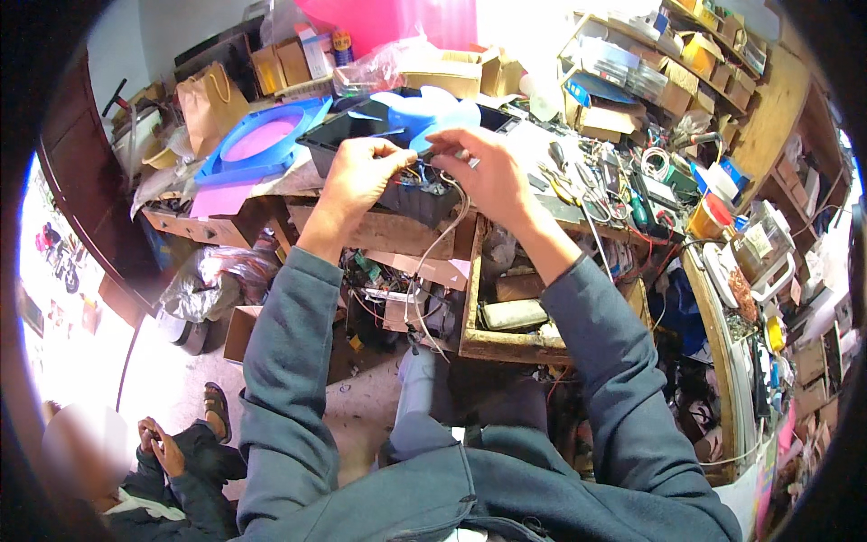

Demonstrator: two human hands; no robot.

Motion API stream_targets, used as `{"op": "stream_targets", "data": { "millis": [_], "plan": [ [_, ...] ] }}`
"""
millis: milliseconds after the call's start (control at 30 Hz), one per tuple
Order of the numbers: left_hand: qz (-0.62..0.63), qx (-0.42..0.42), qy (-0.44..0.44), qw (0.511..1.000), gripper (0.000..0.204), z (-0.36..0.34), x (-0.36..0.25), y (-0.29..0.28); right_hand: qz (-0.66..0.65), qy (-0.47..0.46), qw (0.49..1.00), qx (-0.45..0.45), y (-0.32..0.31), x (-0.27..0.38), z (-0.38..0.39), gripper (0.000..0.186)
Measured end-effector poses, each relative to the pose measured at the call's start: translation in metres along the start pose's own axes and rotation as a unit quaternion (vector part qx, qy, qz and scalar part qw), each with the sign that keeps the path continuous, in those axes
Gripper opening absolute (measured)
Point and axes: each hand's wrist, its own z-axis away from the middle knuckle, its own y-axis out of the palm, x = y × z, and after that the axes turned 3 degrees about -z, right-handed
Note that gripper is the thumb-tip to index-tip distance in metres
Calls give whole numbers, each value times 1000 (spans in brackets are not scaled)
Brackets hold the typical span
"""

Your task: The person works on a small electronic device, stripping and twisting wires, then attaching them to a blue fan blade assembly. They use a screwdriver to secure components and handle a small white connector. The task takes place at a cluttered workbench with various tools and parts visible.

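Head view, clock centred mid-picture. Wires (415, 177): thin, several colours, at 12 o'clock, exposed in a bunch between the hands at the near side of a black open housing (318, 149). Left hand (361, 178), 11 o'clock: thumb and forefinger pressed together at the bunch, pinching what looks like one strand; exact strand too small to read. Right hand (492, 172), 1 o'clock: fingers curled, thumb just beside the wires; whether anything is gripped, cannot tell.

Pale cable (441, 242) drops from beneath the right hand toward 6 o'clock; its lower part hangs loose over the bench edge. Blue fan blade (433, 110) at 12 o'clock, beyond the hands, above the housing. Blue ring frame (215, 168) with pink sheeting behind it lies at 10 o'clock, beside the housing, not fitted on it.

Progress (judgement): wire ends have been brought out within reach; wiring appears mid-way. Joints made so far, if any, not resolvable. Outstanding: wires not tucked away or covered; frame separate from housing.

Surroundings: hand tools (578, 176) heaped at 2 o'clock; wooden drawer (468, 327), pulled open, at 4; seated person (172, 483) at 8, hands together.
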Motion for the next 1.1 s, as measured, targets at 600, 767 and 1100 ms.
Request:
{"op": "stream_targets", "data": {
  "millis": [600, 767, 1100],
  "plan": [
    [-86, -11, 28, 996, 15, 10, -1, -1, 257, -186, 936, 154, 0, -18, -42, 7],
    [-116, -15, 31, 993, 16, 13, -13, 8, 319, -245, 903, 150, -14, -9, -45, 10],
    [-89, -62, -8, 994, 18, 11, 4, 17, 272, 35, 956, 105, 4, 14, -13, 21]
  ]
}}
